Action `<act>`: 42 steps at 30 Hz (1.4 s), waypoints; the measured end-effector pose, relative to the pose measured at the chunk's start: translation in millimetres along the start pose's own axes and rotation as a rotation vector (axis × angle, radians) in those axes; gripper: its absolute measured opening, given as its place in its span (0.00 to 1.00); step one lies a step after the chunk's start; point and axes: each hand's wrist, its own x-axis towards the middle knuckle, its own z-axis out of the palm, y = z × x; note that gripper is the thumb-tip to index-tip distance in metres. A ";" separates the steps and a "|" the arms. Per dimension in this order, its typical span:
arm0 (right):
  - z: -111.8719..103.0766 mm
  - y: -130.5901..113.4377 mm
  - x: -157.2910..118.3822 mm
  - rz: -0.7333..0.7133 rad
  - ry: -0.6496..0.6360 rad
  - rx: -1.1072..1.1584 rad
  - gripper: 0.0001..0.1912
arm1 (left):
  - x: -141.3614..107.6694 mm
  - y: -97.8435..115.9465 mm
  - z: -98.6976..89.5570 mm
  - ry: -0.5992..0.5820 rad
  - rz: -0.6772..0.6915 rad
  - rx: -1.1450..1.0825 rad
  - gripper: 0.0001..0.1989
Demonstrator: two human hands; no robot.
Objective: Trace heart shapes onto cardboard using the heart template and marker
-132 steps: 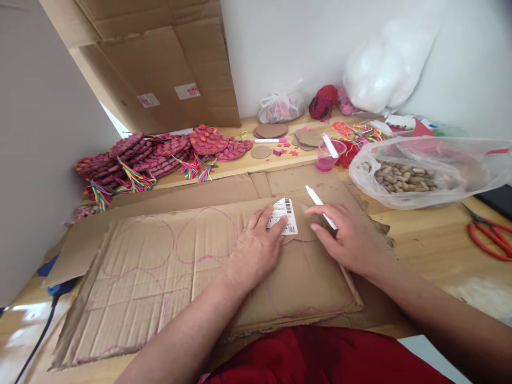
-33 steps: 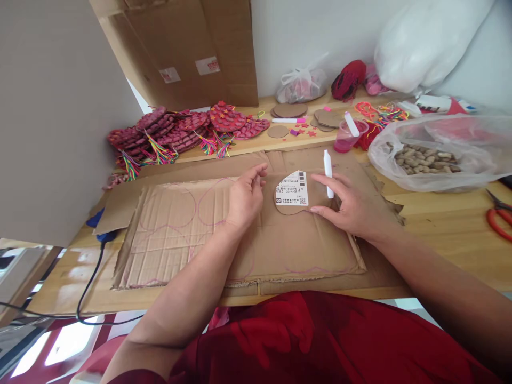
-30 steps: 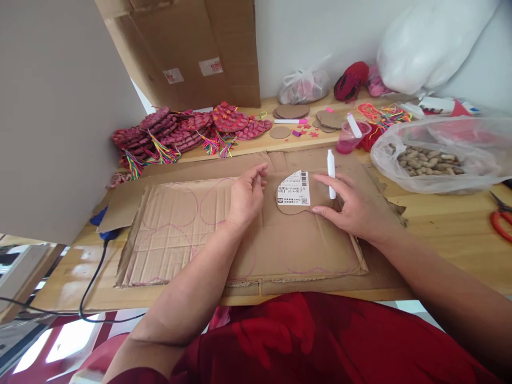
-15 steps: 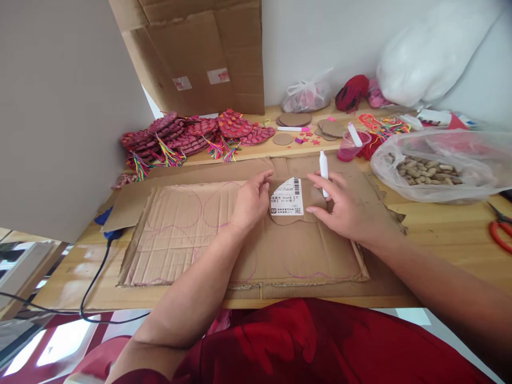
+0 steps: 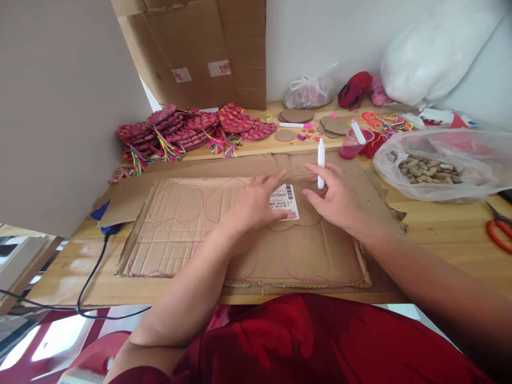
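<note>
A white marker [image 5: 321, 165] stands nearly upright in my right hand [image 5: 336, 197], its lower end between thumb and fingers. My left hand [image 5: 256, 205], slightly blurred, spreads its fingers over a rounded cardboard template [image 5: 306, 213]. A printed white label [image 5: 286, 201] is stuck on that template, and my left thumb overlaps it; whether it presses down I cannot tell. Beneath both hands lies a flat cardboard sheet [image 5: 308, 256] with pink curved outlines drawn on it, mostly on its left part and along its front edge.
Tasselled pink pieces [image 5: 184, 130] are piled at the back left. Behind the sheet are cardboard discs [image 5: 296, 115], another marker [image 5: 295, 125] and a plastic cup [image 5: 352, 145]. To the right lie a bag of peanuts [image 5: 430, 169] and red-handled scissors [image 5: 498, 234]. A black cable [image 5: 90, 277] hangs at left.
My left hand has shifted across the template, its thumb now covering part of the label. The right hand has moved slightly up with the marker.
</note>
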 end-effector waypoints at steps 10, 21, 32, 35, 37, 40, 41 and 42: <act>2.4 2.8 -11.6 0.051 0.084 0.120 0.21 | -6.1 10.5 11.7 -0.144 0.097 0.149 0.51; -9.0 4.7 -12.0 0.121 0.123 0.234 0.21 | -20.5 24.4 -3.6 0.045 -0.094 0.210 0.52; -9.0 -21.9 -9.8 0.404 -0.062 0.808 0.29 | -38.3 43.5 1.4 0.363 -0.162 -0.160 0.54; -18.3 -25.6 0.8 0.363 -0.071 0.764 0.26 | -39.2 38.3 -5.4 0.333 -0.258 -0.524 0.38; -22.2 -27.8 7.2 0.372 -0.087 0.785 0.25 | -41.2 35.9 -7.0 0.273 -0.314 -0.733 0.26; -23.0 -26.7 10.8 0.430 -0.094 0.847 0.27 | -46.6 34.5 -3.2 0.198 -0.421 -0.982 0.17; -22.5 -24.8 10.1 0.446 -0.092 0.851 0.26 | -48.6 33.9 -1.0 0.195 -0.452 -1.054 0.14; -22.0 -22.3 8.5 0.457 -0.091 0.846 0.25 | -50.5 33.0 1.4 0.206 -0.475 -1.120 0.12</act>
